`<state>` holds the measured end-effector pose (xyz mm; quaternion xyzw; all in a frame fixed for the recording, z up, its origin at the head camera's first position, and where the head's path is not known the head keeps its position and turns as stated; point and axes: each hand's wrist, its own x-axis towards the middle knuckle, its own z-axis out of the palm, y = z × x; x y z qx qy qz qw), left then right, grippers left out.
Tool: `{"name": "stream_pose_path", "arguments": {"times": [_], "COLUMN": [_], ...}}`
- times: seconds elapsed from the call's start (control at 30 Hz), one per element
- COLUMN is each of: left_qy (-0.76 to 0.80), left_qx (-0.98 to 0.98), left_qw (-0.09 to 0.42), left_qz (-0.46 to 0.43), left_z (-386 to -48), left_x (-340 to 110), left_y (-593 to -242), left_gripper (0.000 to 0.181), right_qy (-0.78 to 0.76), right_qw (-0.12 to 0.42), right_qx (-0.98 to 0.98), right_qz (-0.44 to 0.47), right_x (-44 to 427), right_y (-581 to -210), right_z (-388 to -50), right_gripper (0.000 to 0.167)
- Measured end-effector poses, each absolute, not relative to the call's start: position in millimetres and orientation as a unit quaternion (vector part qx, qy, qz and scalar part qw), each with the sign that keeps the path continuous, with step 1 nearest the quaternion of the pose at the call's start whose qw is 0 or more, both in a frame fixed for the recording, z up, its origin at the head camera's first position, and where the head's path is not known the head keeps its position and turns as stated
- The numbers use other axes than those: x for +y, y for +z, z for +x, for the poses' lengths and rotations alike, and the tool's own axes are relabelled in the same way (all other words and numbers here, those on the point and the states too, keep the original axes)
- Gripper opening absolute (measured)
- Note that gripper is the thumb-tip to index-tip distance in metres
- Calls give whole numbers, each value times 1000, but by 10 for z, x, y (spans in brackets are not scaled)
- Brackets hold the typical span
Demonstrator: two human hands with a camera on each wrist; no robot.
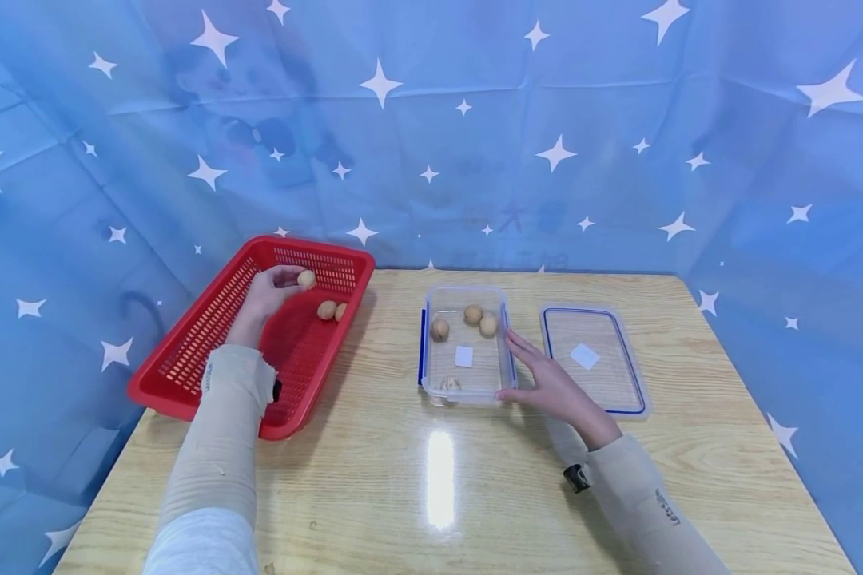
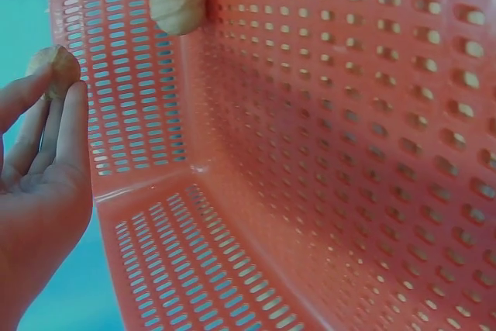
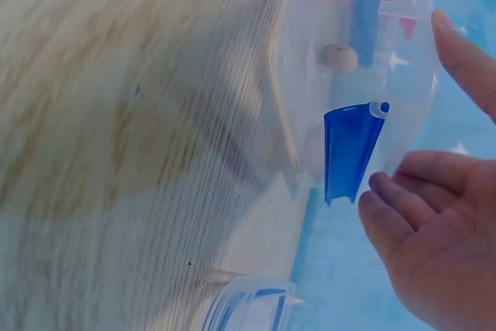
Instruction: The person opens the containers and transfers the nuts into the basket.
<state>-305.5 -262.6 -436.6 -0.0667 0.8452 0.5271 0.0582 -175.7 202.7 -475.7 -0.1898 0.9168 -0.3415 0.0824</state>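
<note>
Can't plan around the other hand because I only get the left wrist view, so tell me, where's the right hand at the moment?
Observer: The right hand is at the right side of a clear box.
Operator: Anything inside that?
Observer: Yes, at least three walnuts lie in it.
Operator: Is it covered?
Observer: No, the lid lies on the table, to the right of the box.
</note>
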Motion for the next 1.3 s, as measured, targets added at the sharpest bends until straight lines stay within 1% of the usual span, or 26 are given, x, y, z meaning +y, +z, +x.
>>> {"name": "stream_pose_path", "arguments": {"times": [0.1, 0.3, 0.53, 0.73, 1.03, 1.17, 1.3], "left_qy": [525, 501, 487, 461, 470, 478, 476], "left_qx": [846, 859, 864, 877, 861, 856, 857], "left_qw": [65, 83, 108, 122, 168, 171, 175], "left_qz": [-70, -63, -75, -58, -94, -99, -94], "left_z": [-3052, -3059, -3056, -3079, -3096, -3093, -3097], "left_x": [-2634, -2656, -2675, -2721, -2780, -2787, -2804], "left_y": [-4410, -4487, -4552, -4648, -4739, -4759, -4787], "left_gripper": [53, 46, 48, 45, 56, 59, 57], "right_qy": [-341, -344, -347, -348, -349, -349, -349], "right_qw": [82, 82, 87, 87, 82, 76, 76], "right_qx": [917, 916, 915, 915, 914, 915, 915], "right_qz": [-190, -189, -186, -185, -187, -188, -187], "right_x": [2025, 2025, 2025, 2022, 2020, 2023, 2025], "right_y": [-4762, -4761, -4759, -4751, -4753, -4755, -4759], "right_z": [-1757, -1754, -1759, -1756, -1743, -1744, -1743], "right_gripper": [97, 99, 99, 98, 98, 97, 97]}}
